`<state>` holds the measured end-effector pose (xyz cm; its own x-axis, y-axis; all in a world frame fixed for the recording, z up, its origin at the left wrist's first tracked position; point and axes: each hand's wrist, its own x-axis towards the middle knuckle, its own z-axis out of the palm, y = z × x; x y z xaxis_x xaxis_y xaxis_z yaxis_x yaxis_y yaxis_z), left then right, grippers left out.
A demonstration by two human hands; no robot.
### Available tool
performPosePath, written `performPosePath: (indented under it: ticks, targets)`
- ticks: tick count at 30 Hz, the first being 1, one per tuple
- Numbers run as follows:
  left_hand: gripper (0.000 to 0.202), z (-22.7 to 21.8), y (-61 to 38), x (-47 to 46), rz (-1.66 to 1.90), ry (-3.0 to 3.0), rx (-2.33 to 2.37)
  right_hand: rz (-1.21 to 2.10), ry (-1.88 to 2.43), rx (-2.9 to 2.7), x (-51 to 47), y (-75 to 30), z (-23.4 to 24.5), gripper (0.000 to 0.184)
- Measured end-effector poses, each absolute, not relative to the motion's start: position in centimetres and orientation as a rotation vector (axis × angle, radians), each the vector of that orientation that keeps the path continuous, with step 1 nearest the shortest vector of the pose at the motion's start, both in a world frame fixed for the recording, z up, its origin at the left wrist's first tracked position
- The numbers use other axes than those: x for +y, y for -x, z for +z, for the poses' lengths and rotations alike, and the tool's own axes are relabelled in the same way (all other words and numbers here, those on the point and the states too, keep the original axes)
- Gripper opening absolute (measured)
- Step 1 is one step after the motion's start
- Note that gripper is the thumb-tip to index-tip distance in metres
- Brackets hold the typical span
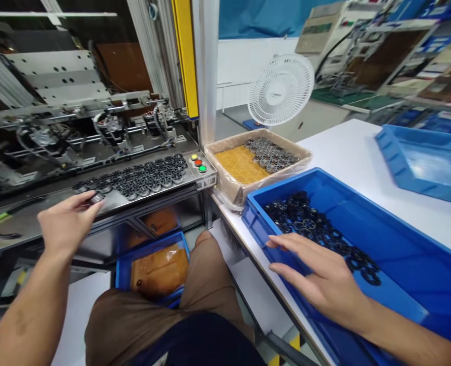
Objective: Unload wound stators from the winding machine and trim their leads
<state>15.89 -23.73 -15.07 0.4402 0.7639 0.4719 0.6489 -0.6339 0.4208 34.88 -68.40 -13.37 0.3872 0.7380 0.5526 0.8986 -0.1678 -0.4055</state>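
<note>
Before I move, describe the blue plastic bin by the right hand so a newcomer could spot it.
Find the white tabletop on the right. Along its near edge, by the right hand, sits a deep, oblong blue plastic bin. Unlike the blue plastic tray beyond it, it holds loose black ring-shaped parts.

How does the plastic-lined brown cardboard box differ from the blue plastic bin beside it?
The brown cardboard box is smaller; the blue plastic bin is longer. The box holds grey parts packed closely beside a yellow area; the bin holds black parts heaped loosely. Both are open-topped.
</note>
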Motion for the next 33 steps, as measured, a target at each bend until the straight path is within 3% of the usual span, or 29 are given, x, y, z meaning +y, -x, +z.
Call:
performPosePath:
  ticks: [9,13,17,20,22,26,30,33]
  targets:
    - [0.035,-15.8,-15.5,-17.8,0.587,-2.740,1.030,-0.482,2.186,-1.365,-70.3,-39.3,-13.6,0.026]
    - [0.036,-15.1,-15.3,-17.7,0.516,-2.756,1.000,-0.138,2.515,-1.179,-71.5,-43.3,-16.0,0.027]
    - [0.050,-13.3,-17.3,-20.3,0.559,-2.782,0.959,0.257,2.729,-1.191,-71.2,-43.9,-19.2,0.035]
    - [0.058,-10.8,-22.6,-24.5,0.862,-2.872,0.742,0.371,2.745,-1.249,-70.3,-43.0,-20.8,0.032]
    - [0.060,-9.2,-27.9,-27.9,0.862,-2.947,0.442,0.437,2.771,-1.282,-69.8,-42.5,-21.3,0.027]
    - [0.054,-8.5,-39.8,-34.5,0.467,-3.016,-0.036,0.528,2.807,-1.325,-69.9,-42.6,-21.3,0.026]
    - [0.036,-11.5,-49.7,-39.6,0.165,-3.022,-0.186,0.561,2.777,-1.395,-70.3,-43.1,-20.3,0.024]
    - [0.036,-13.7,-54.4,-42.0,0.055,-2.997,-0.224,0.509,2.754,-1.419,-70.4,-43.1,-19.5,0.026]
